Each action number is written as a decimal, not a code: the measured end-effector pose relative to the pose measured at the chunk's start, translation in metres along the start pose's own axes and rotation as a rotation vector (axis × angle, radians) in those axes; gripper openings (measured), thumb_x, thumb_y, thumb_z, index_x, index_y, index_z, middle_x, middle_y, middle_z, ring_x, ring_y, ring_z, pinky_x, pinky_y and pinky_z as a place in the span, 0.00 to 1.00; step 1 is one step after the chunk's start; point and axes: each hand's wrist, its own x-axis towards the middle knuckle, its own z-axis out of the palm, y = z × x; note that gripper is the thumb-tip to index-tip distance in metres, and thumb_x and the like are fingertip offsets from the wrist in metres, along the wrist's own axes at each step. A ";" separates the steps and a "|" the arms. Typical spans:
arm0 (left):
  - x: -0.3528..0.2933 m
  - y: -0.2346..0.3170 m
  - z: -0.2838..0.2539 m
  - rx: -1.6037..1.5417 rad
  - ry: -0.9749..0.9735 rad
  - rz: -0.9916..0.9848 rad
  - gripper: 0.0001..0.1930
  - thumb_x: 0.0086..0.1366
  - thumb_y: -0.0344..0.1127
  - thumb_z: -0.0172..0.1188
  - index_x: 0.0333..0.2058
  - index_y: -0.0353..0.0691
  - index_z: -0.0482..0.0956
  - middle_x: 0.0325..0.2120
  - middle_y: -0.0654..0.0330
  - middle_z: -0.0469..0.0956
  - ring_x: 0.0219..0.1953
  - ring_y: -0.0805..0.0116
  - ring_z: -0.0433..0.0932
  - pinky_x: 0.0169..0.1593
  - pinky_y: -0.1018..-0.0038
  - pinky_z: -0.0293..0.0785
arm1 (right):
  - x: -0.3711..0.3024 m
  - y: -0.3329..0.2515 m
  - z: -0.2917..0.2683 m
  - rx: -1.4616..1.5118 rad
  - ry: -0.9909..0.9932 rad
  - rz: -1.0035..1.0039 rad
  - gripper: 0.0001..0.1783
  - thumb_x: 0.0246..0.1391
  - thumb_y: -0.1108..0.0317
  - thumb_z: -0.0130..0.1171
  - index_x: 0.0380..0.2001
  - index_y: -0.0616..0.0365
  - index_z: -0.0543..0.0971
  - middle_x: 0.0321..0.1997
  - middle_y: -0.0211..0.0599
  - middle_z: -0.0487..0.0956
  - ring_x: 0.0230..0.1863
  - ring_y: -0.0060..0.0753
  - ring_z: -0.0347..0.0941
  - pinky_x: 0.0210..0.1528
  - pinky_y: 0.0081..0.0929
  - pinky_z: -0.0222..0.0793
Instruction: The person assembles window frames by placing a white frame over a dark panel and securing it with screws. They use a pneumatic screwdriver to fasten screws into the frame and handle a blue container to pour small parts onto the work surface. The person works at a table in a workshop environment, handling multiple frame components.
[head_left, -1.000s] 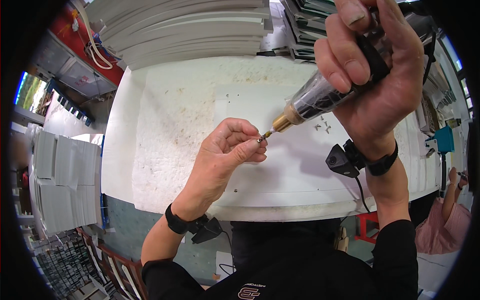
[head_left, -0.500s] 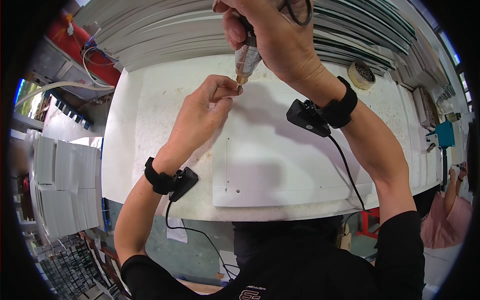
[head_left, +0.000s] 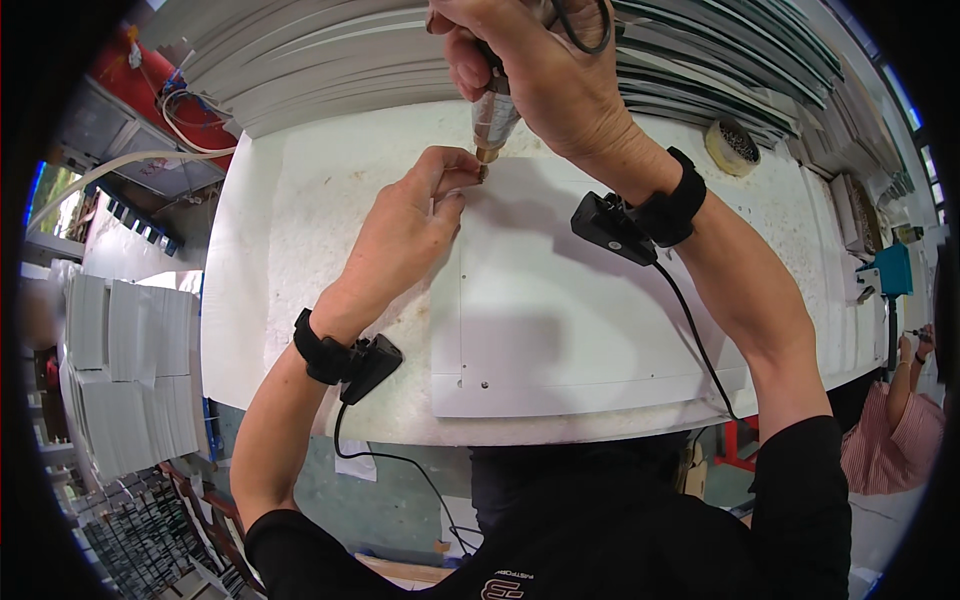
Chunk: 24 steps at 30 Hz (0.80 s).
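Note:
My right hand [head_left: 545, 70] grips a grey powered screwdriver [head_left: 492, 115] upright, its brass tip down at the far left corner of a flat white panel [head_left: 580, 310]. My left hand [head_left: 405, 235] pinches something small right at that tip; the small part itself is hidden by the fingertips. The panel lies on a white foam-topped table [head_left: 300, 230] and has small holes along its left and near edges. Both wrists wear black bands with small black boxes and cables.
Stacks of grey-white panels [head_left: 330, 60] lie along the table's far side. A roll of tape [head_left: 733, 146] sits at the far right. More white stacks [head_left: 125, 370] stand on the floor at left. Another person [head_left: 905, 410] is at the right edge.
Both hands with the screwdriver moved from mid-table to the panel's far left corner. The screwdriver turned from slanted to upright, its tip now down at the panel.

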 end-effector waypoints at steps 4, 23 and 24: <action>-0.005 0.005 -0.002 0.172 0.021 0.074 0.21 0.71 0.29 0.54 0.62 0.35 0.70 0.59 0.50 0.78 0.54 0.57 0.79 0.60 0.64 0.73 | -0.001 -0.002 -0.001 0.026 0.002 0.053 0.13 0.71 0.64 0.58 0.30 0.52 0.74 0.20 0.21 0.73 0.16 0.10 0.68 0.16 0.14 0.67; -0.027 0.006 0.001 0.680 -0.015 0.291 0.24 0.71 0.32 0.54 0.63 0.30 0.72 0.66 0.44 0.70 0.71 0.45 0.64 0.71 0.56 0.63 | -0.005 0.008 -0.002 0.005 -0.115 0.226 0.11 0.70 0.60 0.60 0.32 0.49 0.75 0.18 0.21 0.73 0.17 0.12 0.67 0.19 0.16 0.63; -0.026 0.008 0.002 0.678 -0.015 0.289 0.24 0.70 0.32 0.54 0.63 0.30 0.73 0.66 0.44 0.70 0.71 0.45 0.64 0.71 0.56 0.63 | -0.005 0.008 -0.003 -0.034 -0.127 0.232 0.12 0.70 0.60 0.60 0.32 0.49 0.75 0.18 0.20 0.73 0.17 0.12 0.67 0.19 0.17 0.63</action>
